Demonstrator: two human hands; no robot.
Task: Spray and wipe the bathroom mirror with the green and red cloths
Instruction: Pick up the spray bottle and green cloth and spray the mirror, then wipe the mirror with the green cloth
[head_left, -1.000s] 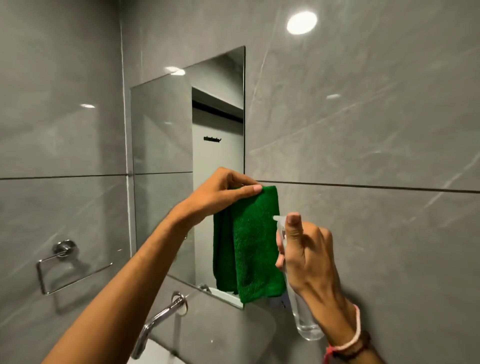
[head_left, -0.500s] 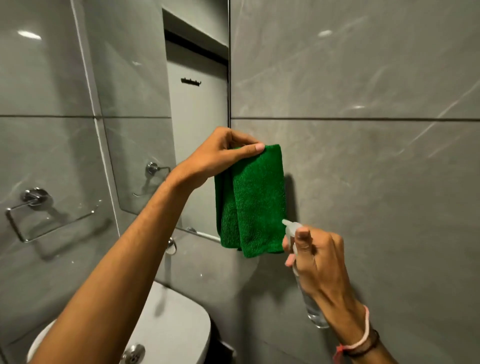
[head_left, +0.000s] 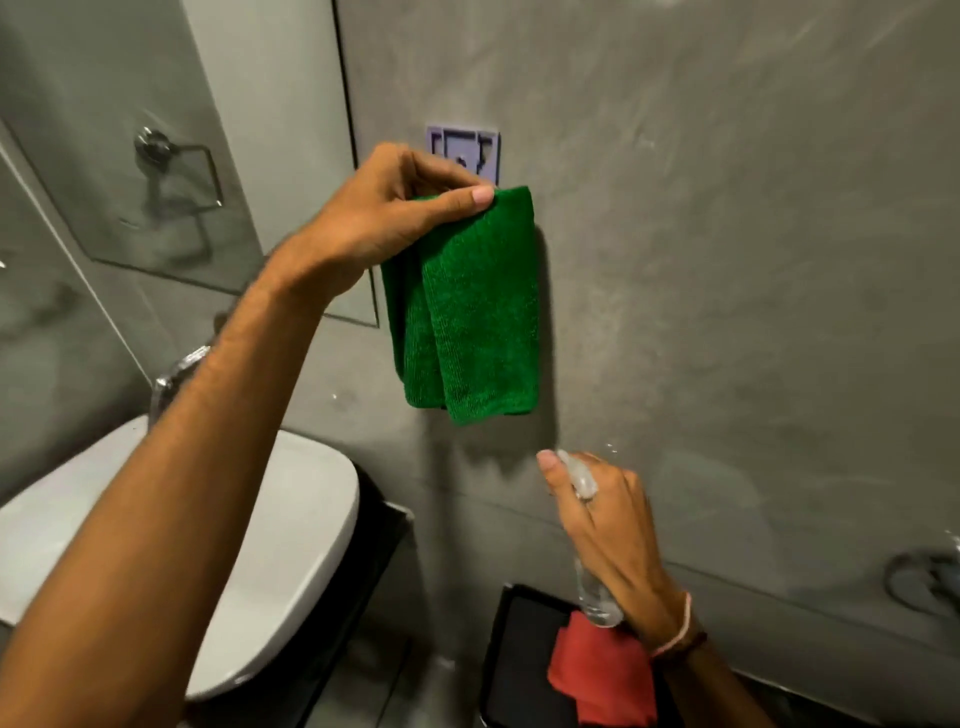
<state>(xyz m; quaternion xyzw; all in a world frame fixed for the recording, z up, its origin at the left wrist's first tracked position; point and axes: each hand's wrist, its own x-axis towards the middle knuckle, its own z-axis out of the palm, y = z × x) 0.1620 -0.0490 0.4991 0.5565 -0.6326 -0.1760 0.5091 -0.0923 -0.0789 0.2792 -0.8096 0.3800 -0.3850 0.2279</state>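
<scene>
My left hand (head_left: 387, 208) pinches the top of a folded green cloth (head_left: 470, 317), which hangs in front of the grey wall just right of the mirror (head_left: 171, 156). Lower down, my right hand (head_left: 605, 525) grips a clear spray bottle (head_left: 592, 597), its nozzle under my thumb and its base pointing down. Beneath that hand a red cloth (head_left: 597, 675) lies crumpled on a black surface (head_left: 519, 649). The mirror's right edge and bottom right corner show at upper left.
A white basin (head_left: 291, 545) with a chrome tap (head_left: 174, 376) sits at lower left. A purple wall hook plate (head_left: 462, 150) is fixed above the green cloth. A chrome fitting (head_left: 919, 577) is on the wall at far right.
My view has tipped downward, so the mirror slid up and left and the basin, black surface and red cloth came into sight. Both hands keep their holds; the bottle hand has dropped lower.
</scene>
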